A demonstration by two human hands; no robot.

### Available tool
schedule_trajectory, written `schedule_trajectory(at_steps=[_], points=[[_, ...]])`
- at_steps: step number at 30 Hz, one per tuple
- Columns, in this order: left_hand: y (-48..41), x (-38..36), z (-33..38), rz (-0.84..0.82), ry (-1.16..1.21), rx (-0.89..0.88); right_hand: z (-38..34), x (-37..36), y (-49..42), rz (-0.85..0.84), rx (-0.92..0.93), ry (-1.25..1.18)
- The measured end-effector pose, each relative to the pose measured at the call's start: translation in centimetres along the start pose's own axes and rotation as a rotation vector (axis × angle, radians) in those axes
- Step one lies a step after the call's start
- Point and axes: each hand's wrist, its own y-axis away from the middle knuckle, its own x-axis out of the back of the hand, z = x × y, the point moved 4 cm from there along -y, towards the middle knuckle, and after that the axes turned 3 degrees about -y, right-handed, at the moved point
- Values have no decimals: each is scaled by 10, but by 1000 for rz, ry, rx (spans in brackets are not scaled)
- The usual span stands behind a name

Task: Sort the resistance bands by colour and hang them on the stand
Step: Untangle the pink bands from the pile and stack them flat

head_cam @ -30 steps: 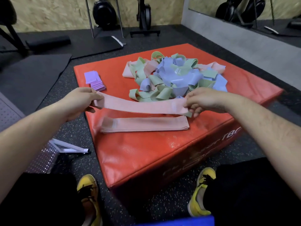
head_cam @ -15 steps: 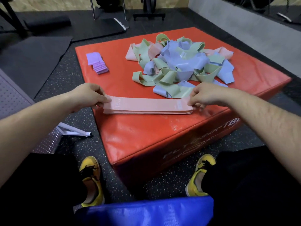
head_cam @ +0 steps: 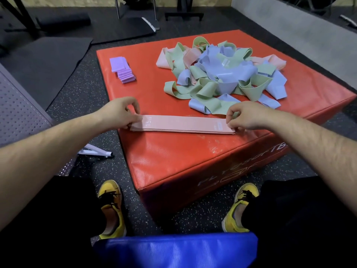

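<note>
A flat stack of pink resistance bands [head_cam: 183, 124] lies near the front edge of the red padded box [head_cam: 173, 157]. My left hand [head_cam: 120, 112] pinches the stack's left end by the "15" print. At the right end, my right hand [head_cam: 244, 117] pinches the top band. Behind them a tangled heap of green, blue and pink bands [head_cam: 222, 74] covers the box's far right part. A small stack of folded purple bands [head_cam: 122, 69] sits at the far left corner.
A perforated grey panel with a white metal foot [head_cam: 96, 151] stands on the floor at the left. Black mats [head_cam: 48, 60] and gym equipment lie behind. A blue pad [head_cam: 173, 250] and my yellow shoes [head_cam: 112, 207] are at the bottom.
The pink band that I held stretched in the air has come down onto the pink stack. Both hands now sit at the stack's ends.
</note>
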Motion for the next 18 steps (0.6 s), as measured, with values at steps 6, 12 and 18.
schedule_trajectory(at_steps=[6, 12, 18], points=[[1, 4, 9, -17, -160, -33, -2, 7, -4, 46, 66, 98], [-15, 9, 25, 47, -159, -94, -32, 14, -17, 123, 169, 9], [-55, 10, 54, 125, -147, -218, -74, 17, -53, 270, 266, -129]])
